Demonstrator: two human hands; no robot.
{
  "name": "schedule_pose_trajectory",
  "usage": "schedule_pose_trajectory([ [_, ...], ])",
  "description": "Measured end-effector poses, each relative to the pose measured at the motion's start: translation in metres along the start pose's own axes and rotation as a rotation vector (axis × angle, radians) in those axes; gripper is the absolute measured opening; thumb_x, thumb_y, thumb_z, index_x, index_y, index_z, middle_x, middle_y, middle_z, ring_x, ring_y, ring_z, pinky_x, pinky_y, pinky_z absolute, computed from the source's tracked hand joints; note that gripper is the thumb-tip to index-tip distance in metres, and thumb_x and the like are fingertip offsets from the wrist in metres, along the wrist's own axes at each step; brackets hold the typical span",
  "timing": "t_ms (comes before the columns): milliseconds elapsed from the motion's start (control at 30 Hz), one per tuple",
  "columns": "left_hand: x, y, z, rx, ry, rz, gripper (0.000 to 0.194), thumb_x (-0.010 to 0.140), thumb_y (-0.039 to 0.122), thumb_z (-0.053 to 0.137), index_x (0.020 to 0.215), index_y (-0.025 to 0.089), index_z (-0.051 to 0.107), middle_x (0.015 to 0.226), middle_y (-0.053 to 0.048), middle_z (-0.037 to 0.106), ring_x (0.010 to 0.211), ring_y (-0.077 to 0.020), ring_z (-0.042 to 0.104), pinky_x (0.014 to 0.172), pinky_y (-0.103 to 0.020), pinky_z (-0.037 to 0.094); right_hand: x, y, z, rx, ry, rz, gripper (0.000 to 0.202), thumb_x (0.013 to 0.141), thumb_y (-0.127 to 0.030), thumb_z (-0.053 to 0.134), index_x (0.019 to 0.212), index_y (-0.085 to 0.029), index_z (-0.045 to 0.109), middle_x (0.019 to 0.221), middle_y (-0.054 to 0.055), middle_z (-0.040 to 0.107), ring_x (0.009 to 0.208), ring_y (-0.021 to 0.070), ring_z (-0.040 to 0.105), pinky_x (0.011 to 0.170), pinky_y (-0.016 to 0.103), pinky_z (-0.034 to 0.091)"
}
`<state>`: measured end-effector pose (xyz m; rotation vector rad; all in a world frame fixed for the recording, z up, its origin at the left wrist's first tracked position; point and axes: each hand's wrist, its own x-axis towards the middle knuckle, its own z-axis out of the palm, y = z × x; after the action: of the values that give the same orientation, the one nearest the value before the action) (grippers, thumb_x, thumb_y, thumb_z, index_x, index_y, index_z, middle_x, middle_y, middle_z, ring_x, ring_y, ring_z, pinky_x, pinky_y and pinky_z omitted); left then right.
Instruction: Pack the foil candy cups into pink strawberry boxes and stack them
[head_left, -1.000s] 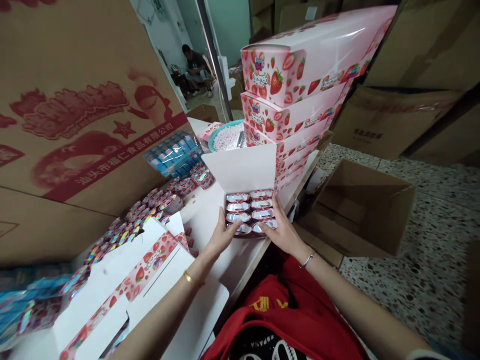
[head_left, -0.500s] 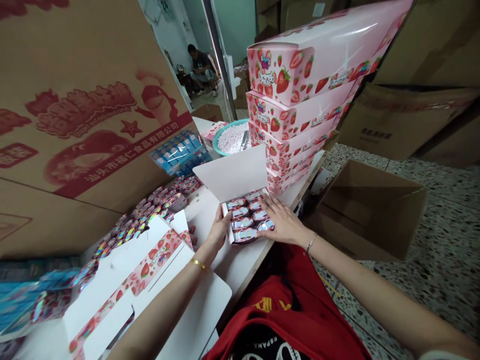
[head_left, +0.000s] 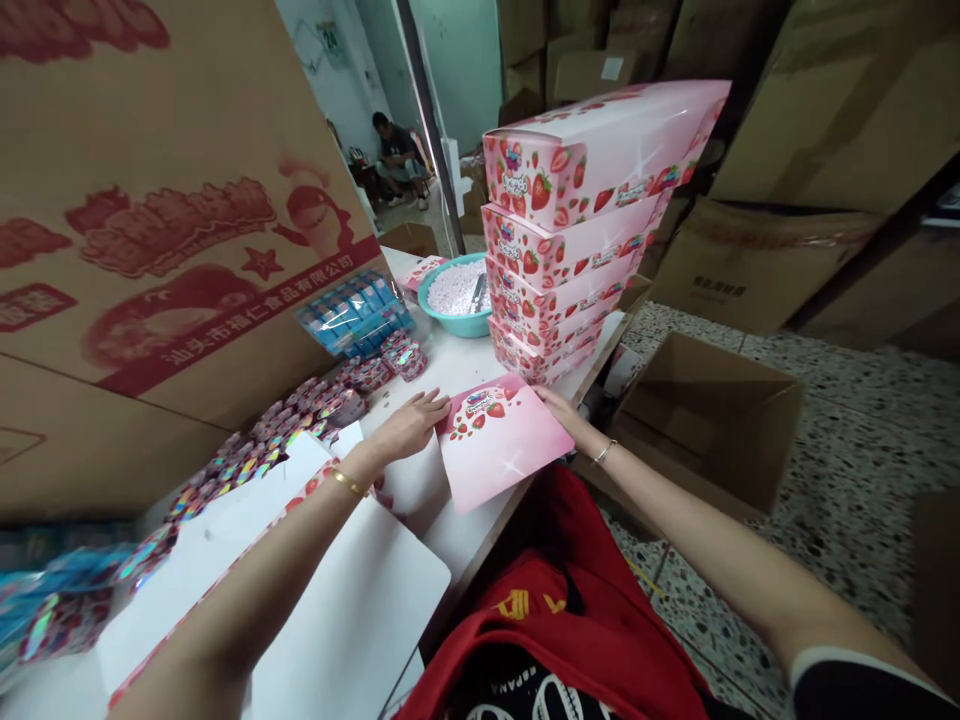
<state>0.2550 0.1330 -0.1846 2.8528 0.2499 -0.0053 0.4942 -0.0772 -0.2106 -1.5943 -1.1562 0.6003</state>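
My strawberry-print box [head_left: 499, 450] sat near the table's edge, and the teal basin [head_left: 465, 326] beyond it was full of whitish bits [head_left: 450, 290]. Half a second before, its lid stood up with the little packs showing; now it was folded over them. My left hand [head_left: 411, 424] was open, fingertips at the left edge; right hand [head_left: 561, 416] was at the other side, can't tell if it was clamped. Big carton [head_left: 187, 110] read 汕头市福仁食品有限公司.

The left arm [head_left: 262, 570] is stretched up from the lower left, the right arm [head_left: 712, 530] from the lower right. The left hand [head_left: 409, 425] is held near the middle, fingers pointed right. The right hand's [head_left: 568, 418] fingers are partly hidden, just right of the middle.
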Motion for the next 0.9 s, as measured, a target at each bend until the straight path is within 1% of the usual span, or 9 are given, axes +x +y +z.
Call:
schedule_pose_trajectory([
  [100,0.007,0.008,0.000,-0.004,0.011,-0.016,0.042,0.089,0.014,0.042,0.126,0.012,0.061,0.147,-0.012,0.053,0.143,-0.0231,0.041,0.120,-0.039,0.032,-0.001,-0.009,-0.022,-0.013,-0.029,-0.048,0.066,0.101,-0.062,0.016,0.141,-0.019,0.046,0.138,0.016,0.058,0.122,0.0235,0.061,0.099,0.046,0.051],
  [200,0.009,0.022,0.007,-0.017,0.038,-0.094,0.042,0.096,0.036,0.042,0.126,0.012,0.060,0.149,-0.016,0.049,0.134,-0.0267,0.052,0.115,-0.039,0.039,-0.015,-0.018,-0.032,-0.342,-0.309,-0.228,0.081,0.084,-0.073,0.056,0.148,-0.026,0.042,0.156,0.013,0.040,0.144,0.0300,0.036,0.117,0.056,0.028],
  [267,0.008,0.039,0.016,0.012,0.077,-0.131,0.058,0.094,0.052,0.045,0.135,0.011,0.054,0.151,-0.021,0.045,0.136,-0.0330,0.049,0.114,-0.047,0.039,-0.025,-0.019,-0.027,-0.618,-0.425,-0.317,0.088,0.074,-0.065,0.075,0.147,-0.026,0.045,0.157,0.013,0.038,0.148,0.0337,0.027,0.119,0.061,0.018],
  [400,0.011,0.086,0.045,0.115,0.148,-0.064,0.099,0.077,0.070,0.061,0.149,0.008,0.036,0.156,-0.028,0.031,0.148,-0.0447,0.021,0.117,-0.063,0.023,-0.036,-0.009,-0.005,-0.824,-0.279,-0.412,0.068,0.084,-0.036,0.075,0.145,-0.024,0.048,0.154,0.013,0.043,0.147,0.0305,0.030,0.119,0.060,0.023],
  [500,0.014,0.113,0.057,0.148,0.198,-0.130,0.092,0.079,0.060,0.067,0.150,0.010,0.036,0.157,-0.027,0.030,0.150,-0.0435,0.016,0.117,-0.061,0.026,-0.039,0.001,0.001,-0.732,-0.192,-0.446,0.071,0.083,-0.032,0.074,0.147,-0.022,0.044,0.152,0.014,0.046,0.145,0.0290,0.034,0.119,0.058,0.026],
  [567,0.015,0.119,0.050,0.126,0.224,-0.187,0.078,0.085,0.053,0.063,0.149,0.015,0.039,0.156,-0.022,0.037,0.149,-0.0396,0.024,0.116,-0.056,0.032,-0.046,0.007,0.000,-0.564,-0.081,-0.401,0.080,0.083,-0.036,0.073,0.151,-0.018,0.035,0.152,0.017,0.043,0.145,0.0279,0.035,0.118,0.054,0.030],
  [667,0.012,0.115,0.021,0.048,0.245,-0.226,0.072,0.087,0.055,0.061,0.148,0.022,0.043,0.150,-0.015,0.048,0.141,-0.0336,0.042,0.113,-0.048,0.040,-0.061,0.014,-0.002,-0.317,0.097,-0.268,0.087,0.085,-0.034,0.066,0.156,-0.016,0.020,0.154,0.019,0.039,0.143,0.0262,0.037,0.117,0.049,0.035],
  [800,0.007,0.112,-0.017,0.035,0.234,-0.271,0.070,0.084,0.059,0.063,0.141,0.022,0.052,0.142,-0.013,0.058,0.132,-0.0322,0.053,0.109,-0.045,0.044,-0.071,0.013,0.003,-0.220,0.108,-0.145,0.085,0.084,-0.024,0.057,0.158,-0.018,0.015,0.146,0.016,0.050,0.133,0.0242,0.051,0.112,0.044,0.042],
  [900,0.006,0.116,-0.023,0.055,0.224,-0.307,0.068,0.083,0.058,0.065,0.138,0.019,0.055,0.141,-0.015,0.058,0.131,-0.0329,0.054,0.106,-0.045,0.046,-0.068,0.004,0.006,-0.262,0.103,-0.063,0.088,0.081,-0.020,0.052,0.159,-0.019,0.010,0.135,0.012,0.062,0.115,0.0228,0.064,0.100,0.038,0.051],
])
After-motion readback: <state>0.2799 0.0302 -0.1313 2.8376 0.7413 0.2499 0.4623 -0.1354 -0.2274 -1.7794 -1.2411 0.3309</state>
